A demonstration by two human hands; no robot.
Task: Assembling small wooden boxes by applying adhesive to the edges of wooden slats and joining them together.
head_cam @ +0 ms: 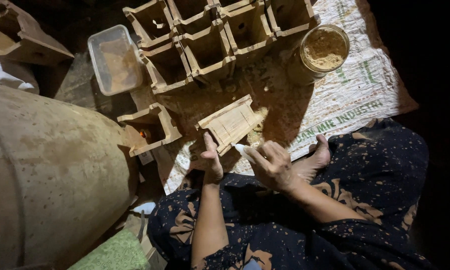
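On the far left of the picture is a big round drum (50, 175), brown and spotted. At the upper left sits a clear plastic tub (114, 60) with brown dust in it. Just below it, left of the middle, one small wooden box frame (150, 129) lies by itself. Along the top middle, more wooden frames (210, 35) stand packed side by side.

In the middle I hold a little wooden piece (231, 122), flat and slatted, tilted up off the woven sack (355, 95). My left hand (212, 160) grips its lower edge, thumb up against it. My right hand (271, 164), just beside it, is closed around a small white tube (243, 149), with its tip close to the wood.

I think I am putting glue on this piece. Next I would need a steady hand and the tip moved along the edge.

At the upper right is a round jar (325, 49) full of sawdust. My bare foot (319, 156) rests on the sack at the right.
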